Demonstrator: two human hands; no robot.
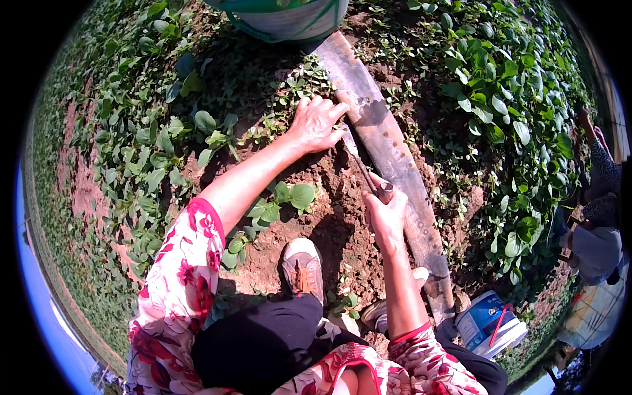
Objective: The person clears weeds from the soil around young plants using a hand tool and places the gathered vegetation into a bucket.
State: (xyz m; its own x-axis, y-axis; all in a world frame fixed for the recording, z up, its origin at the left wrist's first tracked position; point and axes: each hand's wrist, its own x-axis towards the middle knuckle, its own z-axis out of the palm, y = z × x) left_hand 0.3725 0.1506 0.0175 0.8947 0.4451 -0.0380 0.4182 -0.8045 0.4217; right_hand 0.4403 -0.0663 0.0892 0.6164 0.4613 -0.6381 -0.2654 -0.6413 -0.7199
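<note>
My right hand (387,210) is closed around the handle of a small metal hand weeding tool (368,173), whose tubular end shows above the fist. Its thin shaft runs up to a flat pale blade (350,143) close to my left thumb. My left hand (318,126) is palm down among low leafy weeds (308,81), beside a long flat grey-brown strip (390,148). The undersides of its fingers are hidden, so whether they pinch any weeds does not show. Dug, crumbly brown soil (340,192) lies between my hands.
A white bucket with green bands (291,19) stands at the strip's far end. Broad-leaved seedlings (289,197) grow near my shoe (302,266); denser plants (493,89) grow at right. A blue-and-white tub (489,323) lies tilted at lower right. Another person (600,237) is at the right rim.
</note>
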